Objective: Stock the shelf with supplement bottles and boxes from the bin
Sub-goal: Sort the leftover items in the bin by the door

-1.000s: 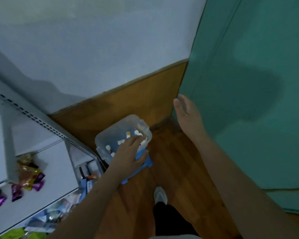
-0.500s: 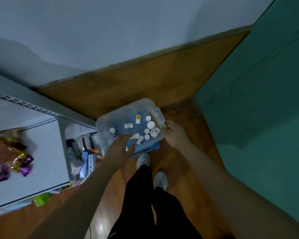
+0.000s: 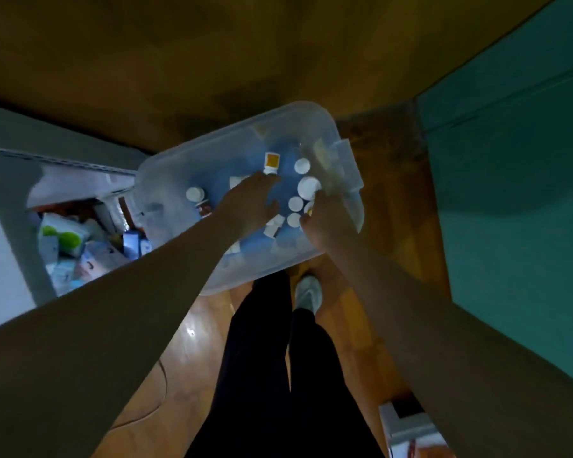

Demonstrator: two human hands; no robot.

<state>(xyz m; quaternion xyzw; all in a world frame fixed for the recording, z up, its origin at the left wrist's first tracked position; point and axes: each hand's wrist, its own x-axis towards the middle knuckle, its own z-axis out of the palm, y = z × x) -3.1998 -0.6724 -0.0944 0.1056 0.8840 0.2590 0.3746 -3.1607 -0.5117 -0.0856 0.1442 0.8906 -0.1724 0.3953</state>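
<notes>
The bin (image 3: 212, 166), a clear plastic tub, sits on the wooden floor (image 3: 377, 292) just ahead of the person's feet, its long axis running from lower left to upper right. White-capped bottles (image 3: 306, 186) stand clustered toward its right end, with one more cap (image 3: 194, 194) alone near the left wall; a few small boxes (image 3: 272, 160) lie among them, one with an orange face.

Both hands are down inside the bin. The left hand (image 3: 250, 203) lies over the middle with fingers stretched toward the orange-faced box, fingertips at or just short of it; it looks open and empty, though the dim, soft view makes that uncertain. The right hand (image 3: 325, 216) is at the right-end cluster, fingers curled down among the caps. Whether it already grips a bottle I cannot tell.

The right hand is the nearer one to the bottles, which lie directly under and just beyond its fingers; the left has the boxes ahead of it.

The shelf (image 3: 10, 180) stands to the left, beside the bin, its lower level (image 3: 80, 246) already crowded with packets. Anything lifted has to travel leftward across the body to reach it.
</notes>
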